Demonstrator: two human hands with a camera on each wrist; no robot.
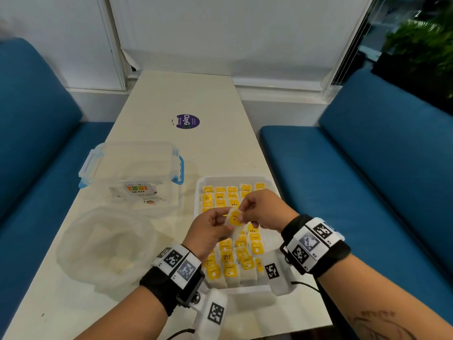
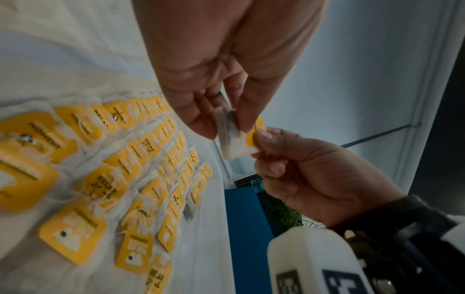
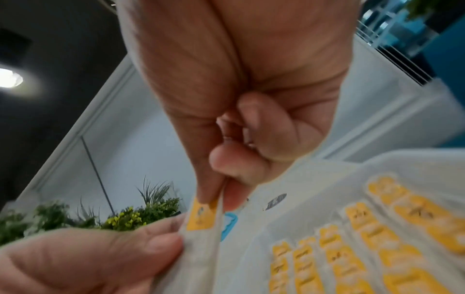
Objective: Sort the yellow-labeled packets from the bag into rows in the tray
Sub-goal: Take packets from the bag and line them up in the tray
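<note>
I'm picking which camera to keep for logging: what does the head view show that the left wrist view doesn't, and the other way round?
Only the head view shows the clear bag lying at the left of the table, the clear lidded box with blue latches beyond it, the purple sticker and the whole white tray. Only the left wrist view shows readable label words such as RELAX and MOMENT, and the packet's thin edge. Both show the left hand and right hand pinching one yellow-labeled packet above the rows of packets.
</note>
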